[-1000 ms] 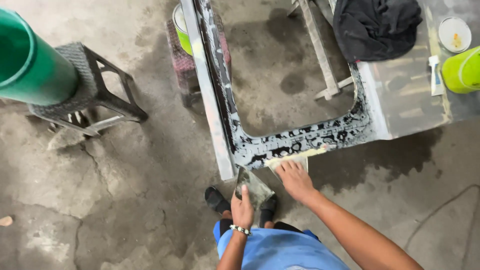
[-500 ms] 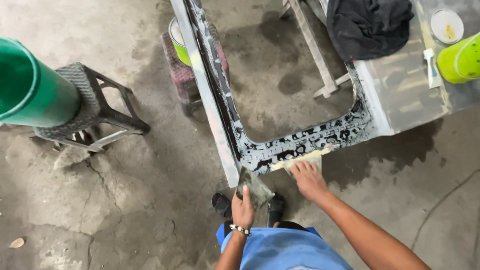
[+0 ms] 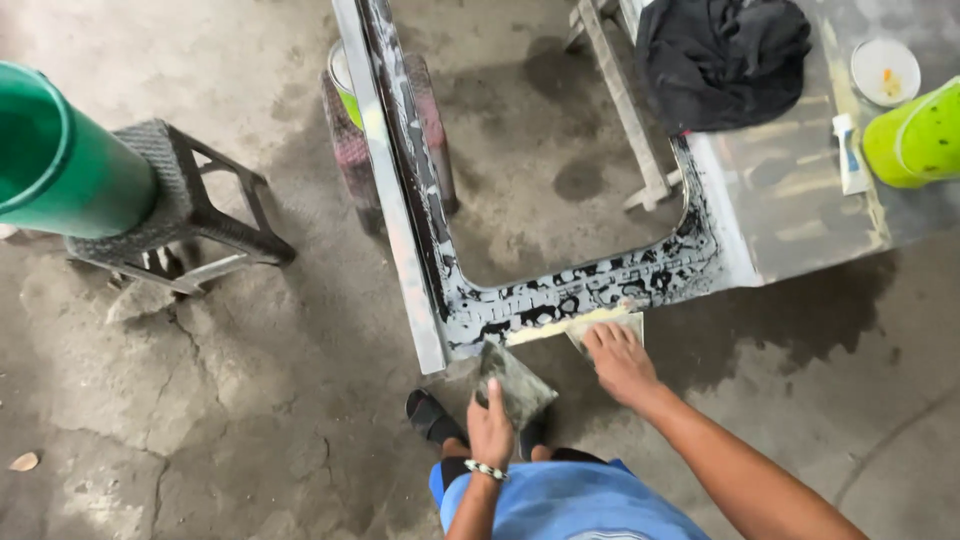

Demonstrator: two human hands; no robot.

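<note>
Sandpaper (image 3: 606, 328), a small wet sheet, lies flat under the right hand (image 3: 620, 360), whose fingers are spread and pressed down on it so that the whole sheet bears on the metal. It sits on the lower edge of a car panel (image 3: 600, 285), a window-shaped frame set level on stands, at the pale yellowish strip of filler (image 3: 545, 330) near the panel's bottom-left corner. The left hand (image 3: 490, 428) hangs lower, closed around a second, grey folded sheet (image 3: 515, 382) held clear of the panel (kept ready, it seems). The frame's surface is mottled black and white with water, and the concrete floor (image 3: 800, 330) below the edge is dark and wet. A black cloth (image 3: 720, 60) lies on the panel's far right part, with a lime-green tub (image 3: 915, 135), a small white dish (image 3: 885, 70) and a tube (image 3: 848, 150) beside it. Off to the left stands a green bucket (image 3: 60, 165) on a dark stool (image 3: 185, 215).
</note>
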